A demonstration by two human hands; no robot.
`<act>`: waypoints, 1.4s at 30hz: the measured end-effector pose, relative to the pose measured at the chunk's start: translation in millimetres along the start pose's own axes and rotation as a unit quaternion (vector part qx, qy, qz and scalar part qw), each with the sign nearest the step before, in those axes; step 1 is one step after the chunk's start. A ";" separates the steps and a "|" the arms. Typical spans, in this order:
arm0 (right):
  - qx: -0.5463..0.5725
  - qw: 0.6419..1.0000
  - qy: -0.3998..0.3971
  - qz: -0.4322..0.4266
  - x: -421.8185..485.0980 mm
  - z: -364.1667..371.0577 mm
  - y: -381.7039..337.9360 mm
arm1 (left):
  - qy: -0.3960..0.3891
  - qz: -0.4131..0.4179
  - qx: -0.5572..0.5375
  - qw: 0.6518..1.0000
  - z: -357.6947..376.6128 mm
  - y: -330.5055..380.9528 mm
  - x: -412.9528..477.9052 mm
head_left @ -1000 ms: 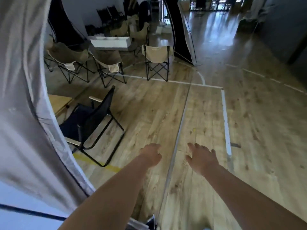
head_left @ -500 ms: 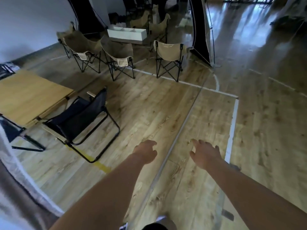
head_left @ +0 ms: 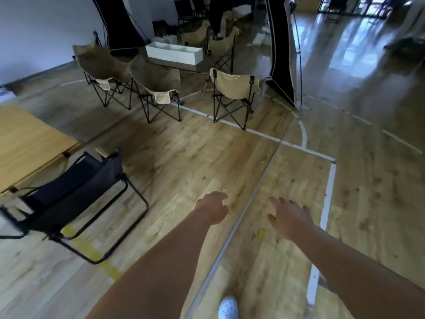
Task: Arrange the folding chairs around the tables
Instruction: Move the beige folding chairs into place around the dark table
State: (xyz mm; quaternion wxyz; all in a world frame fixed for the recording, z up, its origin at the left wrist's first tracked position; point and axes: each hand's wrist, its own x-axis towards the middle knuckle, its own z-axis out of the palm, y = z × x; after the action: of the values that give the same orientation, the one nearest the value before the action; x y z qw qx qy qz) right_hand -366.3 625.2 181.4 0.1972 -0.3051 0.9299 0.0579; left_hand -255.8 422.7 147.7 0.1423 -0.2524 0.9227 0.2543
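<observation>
My left hand (head_left: pixel 213 207) and my right hand (head_left: pixel 289 218) reach forward over the wooden floor, both empty with fingers loosely spread. A black folding chair (head_left: pixel 76 192) stands at the left beside a light wooden table (head_left: pixel 27 141). Farther ahead, three tan folding chairs stand unfolded: one at the far left (head_left: pixel 101 65), one in the middle (head_left: pixel 156 81), one to the right (head_left: pixel 234 88). They face a low table carrying a white box (head_left: pixel 173 52). Neither hand touches any chair.
A black tent-like frame (head_left: pixel 284 49) rises at the back right. More tan chairs (head_left: pixel 220 42) and dark chairs (head_left: pixel 186 8) sit behind the white box. White court lines (head_left: pixel 327 189) cross the floor. My white shoe (head_left: pixel 227 307) shows at the bottom.
The grey fabric that filled the left side is gone from view. The view has swung left and forward, revealing the wooden table; the chairs appear nearer. Both hands stay extended and empty.
</observation>
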 end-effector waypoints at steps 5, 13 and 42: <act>0.003 1.000 0.008 0.007 98.1 -54.1 18.4 | 0.015 0.004 0.007 1.000 -50.3 10.3 85.5; 0.010 1.000 0.019 -0.022 241.3 -113.2 27.9 | 0.030 -0.055 0.012 0.998 -108.3 2.3 199.0; -0.041 0.992 0.043 -0.112 755.3 -337.0 100.9 | 0.084 -0.114 -0.037 0.989 -309.5 65.8 696.0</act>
State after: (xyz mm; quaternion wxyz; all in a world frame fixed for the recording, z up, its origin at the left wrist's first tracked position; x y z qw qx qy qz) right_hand -1093.5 218.4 184.9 0.1491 -0.4172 0.8945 0.0605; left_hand -911.9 30.3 158.6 0.0826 -0.3816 0.8865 0.2483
